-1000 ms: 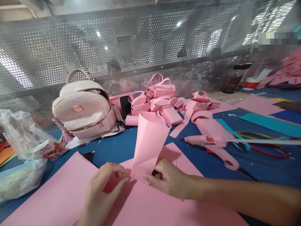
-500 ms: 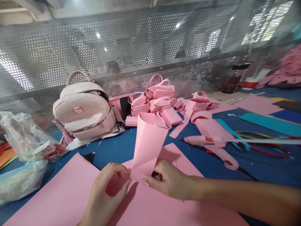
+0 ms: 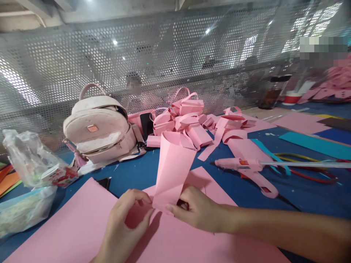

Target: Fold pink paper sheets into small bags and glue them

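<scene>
Pink paper cone [image 3: 173, 168] stands on pink sheets [image 3: 68, 226] over a blue bench [image 3: 301, 197], perforated metal screen [image 3: 137, 54] behind. Its long axis points toward 12 o'clock, mouth upward. Left hand [image 3: 123, 226] and right hand [image 3: 200, 210] pinch its base.

You are sitting at a craft workbench in what looks like a small paper-goods workshop. Take the glue gun [image 3: 248, 171] as your landmark: it lies on a blue table [image 3: 307, 197], and just behind it a heap of folded pink paper pieces [image 3: 189, 118] is piled up. Nearer you than the glue gun, large pink sheets [image 3: 76, 226] cover the table. To the right of it lie more coloured sheets [image 3: 309, 142], and a further pink pile [image 3: 336, 86] sits far off. Behind everything runs a perforated metal screen [image 3: 164, 62], dividing your bench from others. Left of the glue gun, a backpack [image 3: 100, 126] rests against that screen.
</scene>
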The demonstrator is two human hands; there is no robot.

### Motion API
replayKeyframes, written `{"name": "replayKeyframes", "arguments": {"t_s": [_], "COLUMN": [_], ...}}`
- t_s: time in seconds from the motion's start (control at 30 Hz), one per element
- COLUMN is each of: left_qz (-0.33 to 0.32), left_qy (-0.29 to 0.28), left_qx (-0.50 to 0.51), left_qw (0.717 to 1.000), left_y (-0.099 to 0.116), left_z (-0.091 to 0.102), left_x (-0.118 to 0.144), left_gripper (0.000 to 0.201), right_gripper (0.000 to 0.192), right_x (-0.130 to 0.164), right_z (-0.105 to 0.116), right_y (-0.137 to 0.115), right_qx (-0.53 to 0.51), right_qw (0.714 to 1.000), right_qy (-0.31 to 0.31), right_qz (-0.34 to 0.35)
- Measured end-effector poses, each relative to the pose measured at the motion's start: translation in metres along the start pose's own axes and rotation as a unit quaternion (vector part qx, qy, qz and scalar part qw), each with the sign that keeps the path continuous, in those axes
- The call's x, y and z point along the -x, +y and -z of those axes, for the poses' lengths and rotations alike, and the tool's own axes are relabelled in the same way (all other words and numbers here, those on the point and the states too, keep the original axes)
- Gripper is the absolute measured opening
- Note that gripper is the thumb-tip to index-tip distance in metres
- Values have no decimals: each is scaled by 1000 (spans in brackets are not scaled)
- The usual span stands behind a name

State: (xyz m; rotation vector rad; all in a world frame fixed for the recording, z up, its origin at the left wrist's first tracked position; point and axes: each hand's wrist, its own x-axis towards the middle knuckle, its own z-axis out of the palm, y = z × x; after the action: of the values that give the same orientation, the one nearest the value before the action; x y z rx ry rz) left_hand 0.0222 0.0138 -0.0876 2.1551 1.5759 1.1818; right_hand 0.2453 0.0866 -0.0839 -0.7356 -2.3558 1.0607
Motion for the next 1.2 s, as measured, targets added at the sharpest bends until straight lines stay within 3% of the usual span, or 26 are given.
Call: {"name": "replayKeyframes", "arguments": {"t_s": [0.77,1.2], "left_qz": [13,18], "left_qy": [10,14], "left_qx": [3,24], "left_qw": [1000,999], "left_y": [0,0], "left_z": [-1,-3], "left_x": [1,1], "left_gripper": [7,7], "right_gripper": [20,17], "right_x": [0,1], "right_z": [4,0], "right_y": [-7,-11], "right_qx": [-14,-33], "right_qw": [999,999], "right_qy": [-21,12], "right_qz": [27,2]}}
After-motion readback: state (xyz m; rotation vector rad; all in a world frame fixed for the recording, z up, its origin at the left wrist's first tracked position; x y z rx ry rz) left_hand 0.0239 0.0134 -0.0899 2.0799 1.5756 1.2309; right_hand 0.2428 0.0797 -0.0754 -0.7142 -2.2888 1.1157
